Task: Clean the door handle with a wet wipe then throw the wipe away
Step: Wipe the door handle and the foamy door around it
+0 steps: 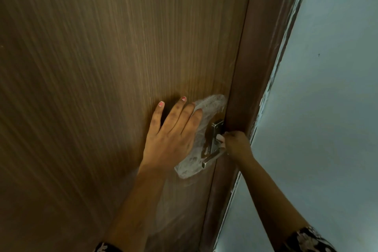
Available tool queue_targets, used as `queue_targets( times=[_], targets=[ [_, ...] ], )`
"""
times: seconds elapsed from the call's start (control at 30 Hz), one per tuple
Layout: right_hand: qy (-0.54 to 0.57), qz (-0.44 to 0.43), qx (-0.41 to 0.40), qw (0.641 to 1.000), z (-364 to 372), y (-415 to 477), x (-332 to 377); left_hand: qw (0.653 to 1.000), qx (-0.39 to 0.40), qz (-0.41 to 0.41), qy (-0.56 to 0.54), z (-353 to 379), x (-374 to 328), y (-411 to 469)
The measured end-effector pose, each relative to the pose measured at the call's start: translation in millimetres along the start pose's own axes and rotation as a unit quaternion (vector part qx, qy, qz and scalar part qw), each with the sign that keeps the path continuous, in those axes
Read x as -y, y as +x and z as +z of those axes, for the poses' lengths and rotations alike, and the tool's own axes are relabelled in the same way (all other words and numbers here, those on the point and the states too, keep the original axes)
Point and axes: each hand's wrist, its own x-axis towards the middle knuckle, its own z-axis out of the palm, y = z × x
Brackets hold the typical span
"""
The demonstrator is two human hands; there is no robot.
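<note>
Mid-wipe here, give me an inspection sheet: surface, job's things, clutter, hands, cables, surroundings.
Surface: brown wood-grain door, meeting the dark brown door frame at its right edge.
Job's things: silver metal lever handle near that edge; white translucent wet wipe spread on the door behind the handle.
Clutter: nothing seen.
Hands: left hand flat, fingers straight, pressing the wipe to the door; right hand curled at the handle's root, what it grips is hidden.
Cables: nothing seen.
Surroundings: pale blue-grey wall right of the frame.
</note>
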Motion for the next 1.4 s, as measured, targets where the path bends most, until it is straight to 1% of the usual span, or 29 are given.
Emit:
queue_targets(
  times=[0.03, 0.07, 0.13, 0.2, 0.23, 0.3, 0.37, 0.43, 0.47, 0.53, 0.57, 0.7, 0.77, 0.8, 0.87, 0.9, 1.0, 1.03, 1.13, 1.17, 1.2, 1.23, 1.3, 1.37, 1.4],
  targets=[
    [-0.089, -0.021, 0.019, 0.996, -0.5, 1.7, 4.4, 1.000, 0.001, 0.000, 0.000, 0.5, 0.0, -0.1],
    [-0.180, -0.040, 0.033, 0.982, 1.4, 2.3, 8.6, 1.000, 0.002, -0.002, 0.000, 0.8, 0.2, 0.1],
    [-0.321, -0.080, 0.037, 0.943, 8.6, -0.7, 13.8, 1.000, 0.002, -0.005, -0.001, 1.4, -0.2, 0.5],
    [-0.373, -0.112, 0.027, 0.921, 14.6, -3.4, 11.4, 1.000, 0.003, -0.008, -0.005, 1.0, -0.1, 0.2],
    [-0.374, -0.115, 0.027, 0.920, 15.1, -2.9, 8.6, 1.000, 0.003, -0.009, -0.007, 0.6, 0.3, 0.1],
    [-0.330, -0.090, 0.035, 0.939, 10.1, 2.2, 4.6, 1.000, 0.004, -0.010, -0.009, -0.1, 0.4, 0.4],
    [-0.238, -0.038, 0.047, 0.969, 3.7, 11.9, 1.4, 1.000, 0.006, -0.008, -0.010, -0.3, 0.3, 0.8],
    [-0.078, 0.043, 0.064, 0.994, -0.1, 17.1, -3.7, 1.000, 0.011, -0.007, -0.007, -0.1, 0.2, 0.9],
    [0.010, 0.086, 0.073, 0.994, -0.5, 16.4, -6.8, 1.000, 0.014, -0.007, -0.005, 0.1, 0.3, 1.1],
    [0.137, 0.134, 0.066, 0.979, 1.2, 13.0, -12.9, 1.000, 0.021, -0.007, -0.001, 0.2, 0.7, 1.1],
    [0.171, 0.139, 0.052, 0.974, 3.0, 11.2, -16.3, 1.000, 0.024, -0.007, 0.001, 0.0, 1.0, 0.6],
    [0.181, 0.121, 0.003, 0.976, 8.0, 4.7, -26.8, 1.000, 0.025, -0.001, 0.012, 0.9, 1.4, -0.1],
    [0.192, 0.129, 0.010, 0.973, 7.5, 1.6, -34.9, 1.000, 0.024, -0.003, 0.012, 1.8, 1.2, -0.4],
    [0.218, 0.147, 0.024, 0.965, 7.6, -0.2, -39.5, 1.000, 0.022, -0.004, 0.015, 2.5, 1.1, -0.5],
    [0.314, 0.221, 0.040, 0.923, 7.5, -2.9, -45.0, 1.000, 0.019, -0.004, 0.021, 3.1, 1.2, -1.0],
    [0.348, 0.237, 0.040, 0.906, 7.8, -2.6, -46.3, 1.000, 0.017, -0.004, 0.023, 2.9, 1.9, -1.0],
    [0.356, 0.210, 0.017, 0.911, 10.6, 0.1, -48.6, 1.000, 0.016, -0.002, 0.027, 1.9, 2.5, -0.5],
    [0.374, 0.209, 0.014, 0.904, 12.4, 0.4, -48.6, 0.999, 0.017, -0.002, 0.028, 1.4, 2.5, -0.3],
    [0.467, 0.197, 0.010, 0.862, 18.8, -3.7, -41.2, 0.999, 0.020, -0.004, 0.025, 0.0, 2.2, 1.1],
    [0.474, 0.184, 0.009, 0.861, 22.1, -3.7, -38.8, 1.000, 0.020, -0.004, 0.023, -0.5, 2.2, 1.2],
    [0.457, 0.172, 0.001, 0.873, 24.9, -4.3, -35.0, 1.000, 0.020, -0.004, 0.022, -0.7, 2.0, 1.5],
    [0.425, 0.151, -0.029, 0.892, 26.7, -3.5, -32.5, 1.000, 0.018, -0.003, 0.023, -0.8, 1.8, 1.7],
    [0.355, 0.058, -0.091, 0.929, 28.3, -5.7, -28.0, 1.000, 0.013, -0.003, 0.028, -0.5, 1.7, 2.1],
    [0.292, -0.027, -0.110, 0.950, 30.4, -8.6, -29.5, 1.000, 0.010, -0.003, 0.030, 0.2, 1.6, 2.1],
    [0.262, -0.054, -0.116, 0.956, 31.9, -10.4, -32.9, 0.999, 0.010, -0.003, 0.030, 0.4, 2.0, 1.8]
  ],
)
